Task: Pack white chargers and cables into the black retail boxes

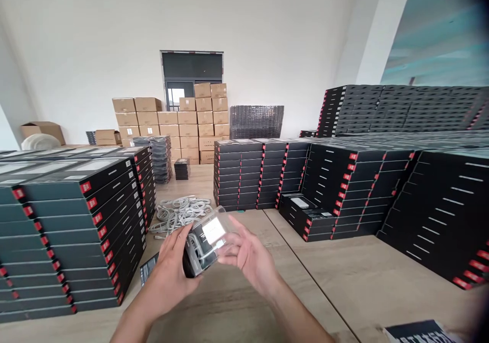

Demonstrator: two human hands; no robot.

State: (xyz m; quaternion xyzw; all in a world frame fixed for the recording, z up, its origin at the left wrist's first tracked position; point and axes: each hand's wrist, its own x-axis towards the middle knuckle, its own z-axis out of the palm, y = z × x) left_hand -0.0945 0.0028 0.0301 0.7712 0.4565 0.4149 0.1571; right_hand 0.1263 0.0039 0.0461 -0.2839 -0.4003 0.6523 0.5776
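Observation:
My left hand (171, 261) is wrapped round a small black box with a clear plastic case (220, 215), tilted above the table. A white square block (213, 229), which looks like a charger, sits in the package beside a coiled white cable (197, 246). My right hand (248, 254) grips the case's right side, its fingertips at the white plug (220, 244) on the cable's end. Behind my hands lies a heap of white cables (179, 213). A flat black printed box (148, 269) is partly hidden under my left forearm.
Tall stacks of black boxes with red labels (72, 231) stand at the left, and more black boxes (248, 175) at the back and right. An opened black box (305, 215) is at right centre. Brown cartons (187, 124) are piled by the wall. A seam (305, 271) crosses the wooden table.

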